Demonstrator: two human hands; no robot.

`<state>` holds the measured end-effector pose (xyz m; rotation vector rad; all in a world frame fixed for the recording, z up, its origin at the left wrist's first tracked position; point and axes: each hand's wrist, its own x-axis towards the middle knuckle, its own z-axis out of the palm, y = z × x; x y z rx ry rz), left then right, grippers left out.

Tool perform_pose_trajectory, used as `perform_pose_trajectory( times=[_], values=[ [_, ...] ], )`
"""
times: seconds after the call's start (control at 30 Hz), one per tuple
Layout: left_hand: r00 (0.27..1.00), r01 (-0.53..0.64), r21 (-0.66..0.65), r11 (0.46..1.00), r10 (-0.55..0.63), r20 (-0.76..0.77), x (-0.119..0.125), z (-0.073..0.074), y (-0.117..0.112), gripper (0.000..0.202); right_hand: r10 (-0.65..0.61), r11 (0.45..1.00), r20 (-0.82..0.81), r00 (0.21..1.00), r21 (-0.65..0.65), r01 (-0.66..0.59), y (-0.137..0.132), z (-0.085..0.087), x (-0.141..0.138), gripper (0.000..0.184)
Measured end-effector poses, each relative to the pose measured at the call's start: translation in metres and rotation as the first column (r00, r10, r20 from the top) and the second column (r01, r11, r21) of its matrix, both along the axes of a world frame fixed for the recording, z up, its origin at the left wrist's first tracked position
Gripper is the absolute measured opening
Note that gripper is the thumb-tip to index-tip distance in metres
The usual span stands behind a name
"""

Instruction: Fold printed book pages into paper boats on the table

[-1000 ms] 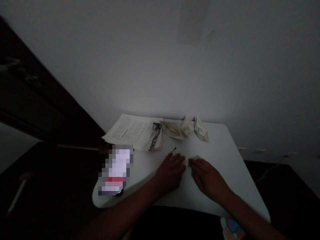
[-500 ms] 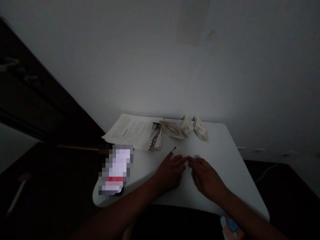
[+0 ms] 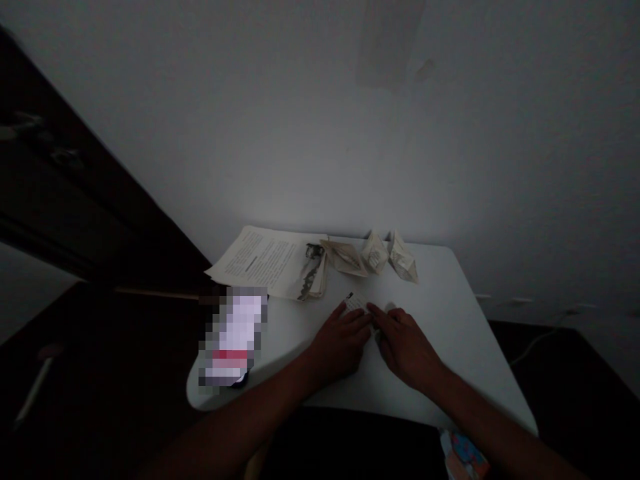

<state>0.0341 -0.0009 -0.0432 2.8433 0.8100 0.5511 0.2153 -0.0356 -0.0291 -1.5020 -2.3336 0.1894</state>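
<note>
A small folded piece of printed paper (image 3: 356,302) lies on the white table, mostly covered by my hands. My left hand (image 3: 341,337) grips it from the left, fingers across its face and pressing it to the tabletop. From the right, my right hand (image 3: 403,340) has its fingers closed at the paper's right edge, the index finger reaching over it. The fingertips of both hands are close together. Beyond them stand folded paper boats: a flatter one (image 3: 345,257), one in the middle (image 3: 375,253) and one at the right (image 3: 403,257).
A stack of printed pages (image 3: 267,260) lies at the table's back left. In front of it is a phone (image 3: 235,337) with a lit, blurred screen. The white table (image 3: 445,287) stands against the wall. A dark door (image 3: 75,173) is at the left.
My right hand has shifted slightly left and up, its index finger now farther over the folded paper. My left hand stays almost in place.
</note>
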Motion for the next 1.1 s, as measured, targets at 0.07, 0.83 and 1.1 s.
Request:
perform_pose_trajectory(
  times=[0.07,0.83,1.1],
  values=[
    [1.000,0.003,-0.002,1.000,-0.003,0.002,0.000,0.001,0.001,0.023,0.014,1.000,0.059,0.998,0.003,-0.014,0.003,0.001,-0.001,0.054],
    [0.999,0.048,-0.075,0.996,-0.049,-0.004,-0.007,0.007,0.004,0.025,0.134,0.991,0.163,0.978,-0.021,-0.132,0.047,0.007,-0.004,0.051],
    [0.957,-0.059,-0.164,0.985,0.102,0.271,-0.036,0.022,0.011,0.029,0.063,0.997,-0.073,0.995,0.058,-0.059,0.023,0.020,0.020,0.028]
  ],
)
